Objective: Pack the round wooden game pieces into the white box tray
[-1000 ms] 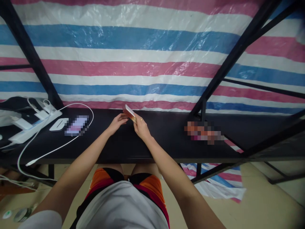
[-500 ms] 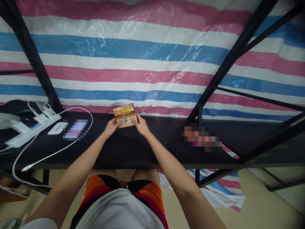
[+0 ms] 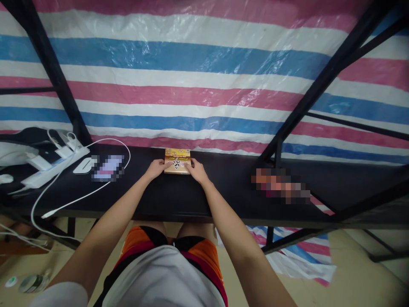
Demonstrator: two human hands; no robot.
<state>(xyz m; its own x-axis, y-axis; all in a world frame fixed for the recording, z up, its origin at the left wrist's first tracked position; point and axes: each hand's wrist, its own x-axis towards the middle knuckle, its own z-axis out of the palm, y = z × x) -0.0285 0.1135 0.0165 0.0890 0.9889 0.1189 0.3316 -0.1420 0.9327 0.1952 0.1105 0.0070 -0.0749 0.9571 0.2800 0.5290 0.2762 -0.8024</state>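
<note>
A small yellow and brown Chinese chess box (image 3: 177, 158) lies at the back of the black tabletop (image 3: 179, 198), its printed face up and the lettering upside down to me. My left hand (image 3: 156, 169) grips its left side, and my right hand (image 3: 196, 170) grips its right side. Both thumbs rest on the near part of the top. The fingers along the sides are partly hidden.
To the left are a white power strip (image 3: 57, 164) with chargers, a white cable (image 3: 75, 199), a flat white item (image 3: 83, 166) and a blurred phone-like thing (image 3: 108, 168). A blurred reddish object (image 3: 277, 184) lies right. Black frame bars (image 3: 297, 106) stand before striped plastic sheeting (image 3: 191, 94).
The box has gone from tilted and turned to lying level and squared with the table, both hands still on it. The whole view has shifted slightly.
</note>
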